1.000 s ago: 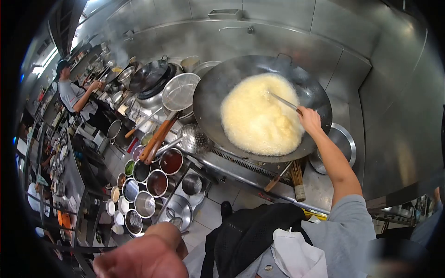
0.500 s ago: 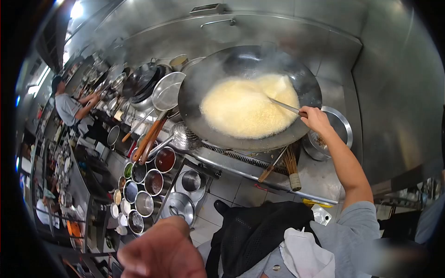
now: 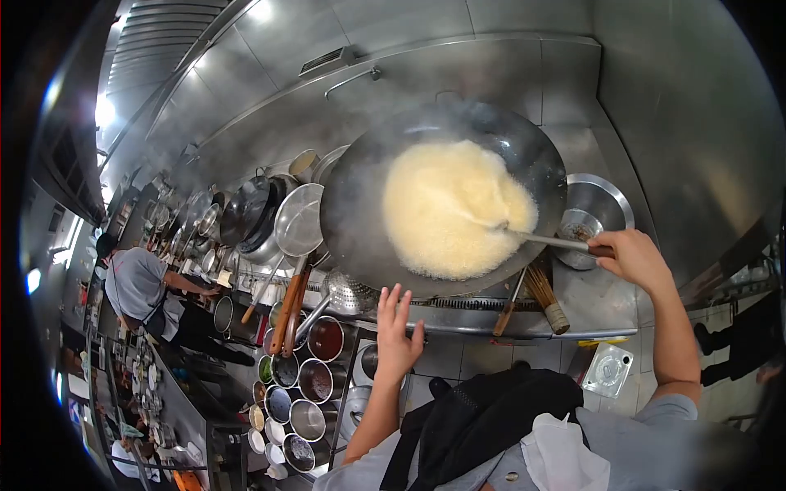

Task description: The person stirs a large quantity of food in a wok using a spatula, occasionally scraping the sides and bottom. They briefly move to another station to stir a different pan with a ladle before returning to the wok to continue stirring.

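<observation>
My right hand (image 3: 632, 259) is closed round the dark grip of a long-handled metal ladle (image 3: 557, 241). The ladle's head is sunk in pale yellow, foaming liquid (image 3: 450, 209) inside a large black wok (image 3: 352, 237). Steam hangs over the wok, and the foam spreads across its middle and right. My left hand (image 3: 399, 340) holds nothing, its fingers spread and pointing up at the wok's near rim. Left of the wok rest a fine mesh strainer (image 3: 300, 221) and a perforated scoop (image 3: 350, 293).
Several metal pots of sauces and seasonings (image 3: 326, 338) stand at lower left. A bamboo brush (image 3: 547, 299) lies below the wok, and a steel basin (image 3: 602, 200) sits to its right. A co-worker in a grey shirt (image 3: 139, 282) stands at far left.
My left hand has moved from close to the camera up to the wok's near edge. My right hand has drawn the ladle right and down in view; the foam has shifted. The camera view has turned.
</observation>
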### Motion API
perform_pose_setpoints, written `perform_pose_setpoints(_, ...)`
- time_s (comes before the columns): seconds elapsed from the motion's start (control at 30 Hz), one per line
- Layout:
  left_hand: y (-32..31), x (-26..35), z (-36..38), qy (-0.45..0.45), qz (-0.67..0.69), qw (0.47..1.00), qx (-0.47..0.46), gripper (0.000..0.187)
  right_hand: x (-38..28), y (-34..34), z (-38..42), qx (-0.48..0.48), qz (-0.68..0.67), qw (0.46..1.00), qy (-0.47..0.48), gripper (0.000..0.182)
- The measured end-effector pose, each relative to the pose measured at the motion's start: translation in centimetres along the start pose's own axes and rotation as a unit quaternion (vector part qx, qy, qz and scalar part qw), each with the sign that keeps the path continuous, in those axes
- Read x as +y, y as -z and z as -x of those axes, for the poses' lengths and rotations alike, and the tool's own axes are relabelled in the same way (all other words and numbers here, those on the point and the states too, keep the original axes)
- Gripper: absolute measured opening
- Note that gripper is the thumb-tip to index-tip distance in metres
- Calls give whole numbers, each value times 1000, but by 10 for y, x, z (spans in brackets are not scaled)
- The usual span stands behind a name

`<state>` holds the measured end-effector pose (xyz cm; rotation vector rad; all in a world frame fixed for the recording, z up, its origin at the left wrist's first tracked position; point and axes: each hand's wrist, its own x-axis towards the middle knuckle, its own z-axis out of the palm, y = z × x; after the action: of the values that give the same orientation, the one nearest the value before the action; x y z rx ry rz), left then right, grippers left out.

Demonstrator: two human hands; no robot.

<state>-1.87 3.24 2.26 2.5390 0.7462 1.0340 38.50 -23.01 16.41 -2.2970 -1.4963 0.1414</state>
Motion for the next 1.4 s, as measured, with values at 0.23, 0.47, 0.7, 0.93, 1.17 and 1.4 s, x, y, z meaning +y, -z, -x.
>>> perform_pose_setpoints(0.23, 7, -18, 6, -31, 22, 998, -56, 77, -47, -37, -10, -51, -89, 995, 11, 35)
perform_pose_setpoints(0.47, 19, -35, 7, -97, 6, 987, -129, 89, -95, -144, -91, -30, -156, 986, 51, 34)
perform_pose_setpoints(0.7, 21, -41, 8, -110, 1, 982, -152, 93, -124, -218, -210, 34, -98, 995, 7, 28)
perform_pose_setpoints(0.93, 20, -40, 10, -100, 2, 984, -145, 89, -116, -222, -257, 96, -10, 992, -82, 27)
perform_pose_setpoints(1.17, 13, -40, 11, -83, 7, 987, -139, 86, -76, -188, -210, 55, -3, 996, -77, 30)
perform_pose_setpoints(1.4, 7, -38, 10, -83, 21, 988, -131, 85, -72, -159, -133, 1, -74, 995, -66, 37)
